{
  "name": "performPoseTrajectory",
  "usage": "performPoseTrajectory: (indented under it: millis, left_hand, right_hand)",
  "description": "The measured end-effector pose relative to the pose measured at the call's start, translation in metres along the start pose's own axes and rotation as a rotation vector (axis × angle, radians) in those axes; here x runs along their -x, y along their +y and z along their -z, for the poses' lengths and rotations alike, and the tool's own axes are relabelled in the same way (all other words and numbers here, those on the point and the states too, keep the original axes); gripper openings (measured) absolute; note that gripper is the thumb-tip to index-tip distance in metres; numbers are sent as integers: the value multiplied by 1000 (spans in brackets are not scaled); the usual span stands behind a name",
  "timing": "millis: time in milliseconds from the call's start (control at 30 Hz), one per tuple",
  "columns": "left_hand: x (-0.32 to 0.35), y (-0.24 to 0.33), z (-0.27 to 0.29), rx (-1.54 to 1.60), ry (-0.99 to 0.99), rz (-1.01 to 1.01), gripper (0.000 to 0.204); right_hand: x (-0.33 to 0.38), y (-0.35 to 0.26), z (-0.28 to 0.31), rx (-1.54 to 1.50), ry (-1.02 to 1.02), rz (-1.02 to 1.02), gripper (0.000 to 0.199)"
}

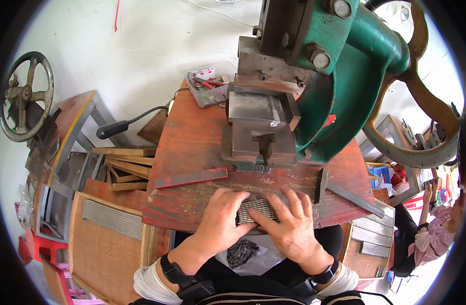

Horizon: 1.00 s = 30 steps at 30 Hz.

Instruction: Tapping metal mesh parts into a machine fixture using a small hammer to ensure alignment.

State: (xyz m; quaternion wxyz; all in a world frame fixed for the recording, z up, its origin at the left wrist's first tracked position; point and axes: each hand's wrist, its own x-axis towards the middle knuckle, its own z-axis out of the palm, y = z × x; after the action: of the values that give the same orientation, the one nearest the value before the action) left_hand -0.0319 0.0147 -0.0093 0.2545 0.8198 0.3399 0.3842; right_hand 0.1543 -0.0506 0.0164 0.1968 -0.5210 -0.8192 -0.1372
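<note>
Both hands rest on a bundle of thin grey metal strips [258, 207] at the near edge of a worn red wooden table [192, 137]. My left hand [222, 218] grips the bundle's left end. My right hand [290, 223] lies flat over its right side, fingers spread. Just beyond stands a green hand press [339, 86] with a steel die block [258, 137]; a short toothed grey strip [253, 168] lies at its base. In my lap, on a white sheet, sits a pile of dark metal pieces [241, 252].
A red flat bar [191, 178] lies left of the die, a dark bar [352, 199] right. A tray with red-handled pliers [208, 84] sits at the back. Wooden boards with rows of strips [111, 218] stand at lower left. A handwheel [24, 96] is far left. A seated person [436, 229] is at right.
</note>
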Motion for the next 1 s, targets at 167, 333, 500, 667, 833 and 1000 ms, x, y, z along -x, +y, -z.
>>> performPoseTrajectory:
  millis: [167, 333, 500, 667, 833, 1000]
  left_hand:
    - [-2, 2, 1, 8, -11, -12, 67]
    - [0, -2, -1, -14, 4, -53, 62]
    - [-1, -1, 1, -39, -33, -59, 56]
    - [-1, -2, 2, -77, -58, -69, 58]
    - [0, 0, 1, -83, -42, -69, 60]
    - [0, -4, 1, -45, -4, -103, 57]
  right_hand:
    - [8, 1, -2, 55, 31, -80, 44]
    - [1, 0, -3, 19, 21, 83, 42]
    - [7, 15, -2, 27, 97, 1, 39]
    - [9, 19, -4, 21, 137, 1, 42]
    - [12, 21, -8, -3, 128, 23, 42]
    - [13, 21, -7, -1, 109, 23, 42]
